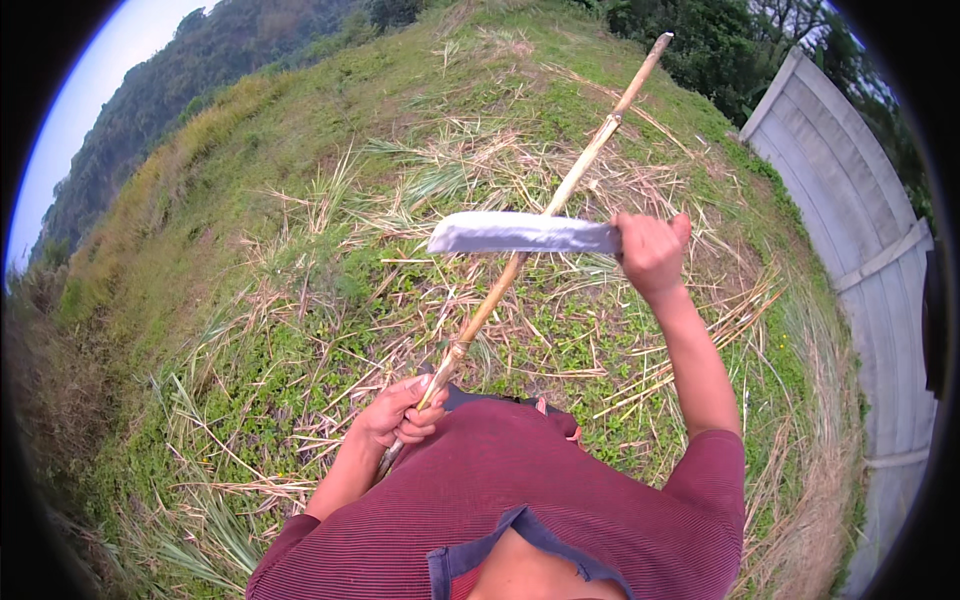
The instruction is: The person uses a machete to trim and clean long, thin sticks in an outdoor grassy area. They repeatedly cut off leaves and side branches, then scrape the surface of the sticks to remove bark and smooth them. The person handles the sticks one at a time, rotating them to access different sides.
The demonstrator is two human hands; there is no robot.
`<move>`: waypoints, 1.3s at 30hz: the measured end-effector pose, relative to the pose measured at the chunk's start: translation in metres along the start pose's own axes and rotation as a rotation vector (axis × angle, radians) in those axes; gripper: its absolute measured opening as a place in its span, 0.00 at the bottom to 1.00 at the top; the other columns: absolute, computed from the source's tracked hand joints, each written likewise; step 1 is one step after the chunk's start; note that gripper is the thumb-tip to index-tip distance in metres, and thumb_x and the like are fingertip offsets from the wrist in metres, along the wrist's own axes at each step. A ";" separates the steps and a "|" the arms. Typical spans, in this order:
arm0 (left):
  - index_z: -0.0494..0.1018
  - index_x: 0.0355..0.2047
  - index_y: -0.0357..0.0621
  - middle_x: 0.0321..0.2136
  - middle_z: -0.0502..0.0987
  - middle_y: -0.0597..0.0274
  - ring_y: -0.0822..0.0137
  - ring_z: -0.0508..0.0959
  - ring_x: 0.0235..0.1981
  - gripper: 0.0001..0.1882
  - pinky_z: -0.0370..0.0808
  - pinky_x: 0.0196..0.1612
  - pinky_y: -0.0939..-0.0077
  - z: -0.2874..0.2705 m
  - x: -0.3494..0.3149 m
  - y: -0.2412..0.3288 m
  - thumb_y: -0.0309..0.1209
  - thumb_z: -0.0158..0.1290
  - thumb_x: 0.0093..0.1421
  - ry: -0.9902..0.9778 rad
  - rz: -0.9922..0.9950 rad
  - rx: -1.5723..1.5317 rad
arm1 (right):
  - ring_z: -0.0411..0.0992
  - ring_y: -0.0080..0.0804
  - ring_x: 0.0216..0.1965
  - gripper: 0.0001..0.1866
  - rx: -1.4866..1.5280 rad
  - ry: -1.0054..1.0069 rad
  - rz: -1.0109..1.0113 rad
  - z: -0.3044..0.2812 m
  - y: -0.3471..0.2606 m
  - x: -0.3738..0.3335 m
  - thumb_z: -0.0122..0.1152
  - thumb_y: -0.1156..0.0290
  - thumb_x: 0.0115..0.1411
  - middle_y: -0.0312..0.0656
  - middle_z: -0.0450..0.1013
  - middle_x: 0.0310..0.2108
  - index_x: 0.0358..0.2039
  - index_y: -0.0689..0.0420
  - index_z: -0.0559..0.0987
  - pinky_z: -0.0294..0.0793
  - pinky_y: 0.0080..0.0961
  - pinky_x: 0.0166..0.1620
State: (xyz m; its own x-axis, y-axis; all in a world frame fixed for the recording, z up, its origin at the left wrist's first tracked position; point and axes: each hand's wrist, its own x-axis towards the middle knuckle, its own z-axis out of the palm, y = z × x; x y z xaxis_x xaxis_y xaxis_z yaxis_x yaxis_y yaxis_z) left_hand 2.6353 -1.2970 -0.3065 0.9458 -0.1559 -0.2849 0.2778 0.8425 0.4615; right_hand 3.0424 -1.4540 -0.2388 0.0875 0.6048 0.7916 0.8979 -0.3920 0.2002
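A long, pale tan cane stalk with knobby joints runs slantwise from near my waist up toward the far right. My left hand is wrapped round its lower part, and the short end below passes beside my shirt. In my right hand is a machete, its broad silvery blade pointing left. The blade lies across the stalk in this view, above its middle; whether the two touch I cannot tell. The handle is mostly hidden inside my closed fingers.
Cut stalks and dry leaves litter the grassy ground ahead. To the right lies a bundle of thin canes, and beyond it stands a grey panel wall. Tall brush grows at the left, with wooded hills behind.
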 end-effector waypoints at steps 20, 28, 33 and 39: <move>0.65 0.37 0.42 0.17 0.57 0.74 0.82 0.53 0.12 0.18 0.48 0.14 0.85 0.007 -0.001 0.020 0.47 0.43 0.69 0.236 0.051 0.358 | 0.74 0.39 0.20 0.09 -0.056 -0.017 0.509 0.034 0.062 0.015 0.59 0.67 0.61 0.43 0.74 0.20 0.30 0.60 0.76 0.71 0.38 0.24; 0.65 0.42 0.43 0.16 0.55 0.74 0.83 0.50 0.12 0.19 0.45 0.12 0.86 0.008 0.025 0.024 0.48 0.38 0.71 0.220 0.128 0.374 | 0.73 0.33 0.19 0.07 0.308 -0.074 0.234 0.013 -0.069 -0.029 0.61 0.68 0.58 0.41 0.73 0.19 0.31 0.57 0.77 0.69 0.30 0.23; 0.65 0.40 0.44 0.17 0.58 0.73 0.83 0.52 0.11 0.18 0.46 0.11 0.86 0.016 0.022 0.041 0.46 0.38 0.71 0.222 0.056 0.306 | 0.73 0.30 0.19 0.05 0.133 -0.131 0.000 0.002 -0.078 -0.028 0.64 0.72 0.55 0.40 0.74 0.20 0.32 0.55 0.78 0.67 0.28 0.25; 0.66 0.38 0.43 0.19 0.60 0.73 0.84 0.53 0.12 0.18 0.47 0.12 0.88 0.015 0.025 0.036 0.45 0.37 0.72 0.243 0.049 0.382 | 0.76 0.41 0.21 0.09 0.059 -0.185 0.489 -0.001 -0.013 -0.013 0.63 0.69 0.57 0.44 0.75 0.22 0.33 0.59 0.75 0.74 0.38 0.24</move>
State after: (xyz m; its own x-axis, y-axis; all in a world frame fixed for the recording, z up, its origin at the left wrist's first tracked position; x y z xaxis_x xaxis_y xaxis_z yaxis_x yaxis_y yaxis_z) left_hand 2.6712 -1.2784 -0.2841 0.9053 0.0436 -0.4224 0.3186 0.5880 0.7435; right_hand 3.0291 -1.4575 -0.2512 0.5720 0.4754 0.6684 0.7558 -0.6222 -0.2042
